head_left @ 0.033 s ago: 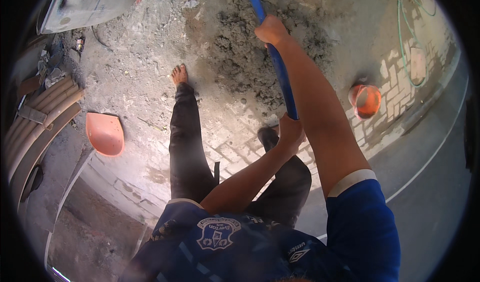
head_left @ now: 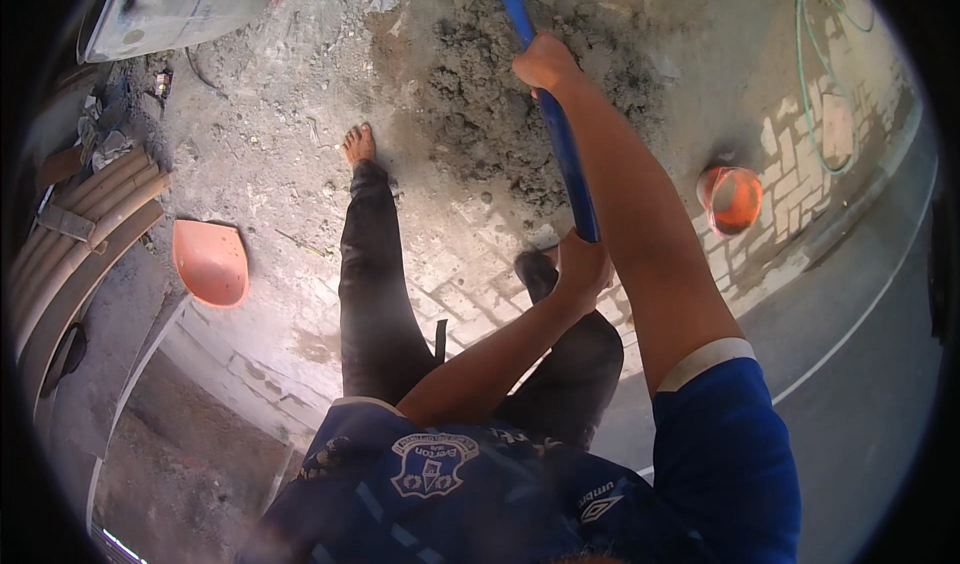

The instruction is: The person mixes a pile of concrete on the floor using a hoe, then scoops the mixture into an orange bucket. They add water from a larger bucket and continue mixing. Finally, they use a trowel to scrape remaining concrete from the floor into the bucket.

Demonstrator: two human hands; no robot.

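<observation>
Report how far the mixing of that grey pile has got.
Done: a dark, damp-looking grey heap already lies gathered on the ground. In hand: the right hand grips the blue handle high up and the left hand grips its lower end; the tool's head is out of view. Left: the heap looks lumpy and uneven, and the orange bucket and the orange pan stand apart, untouched.
</observation>
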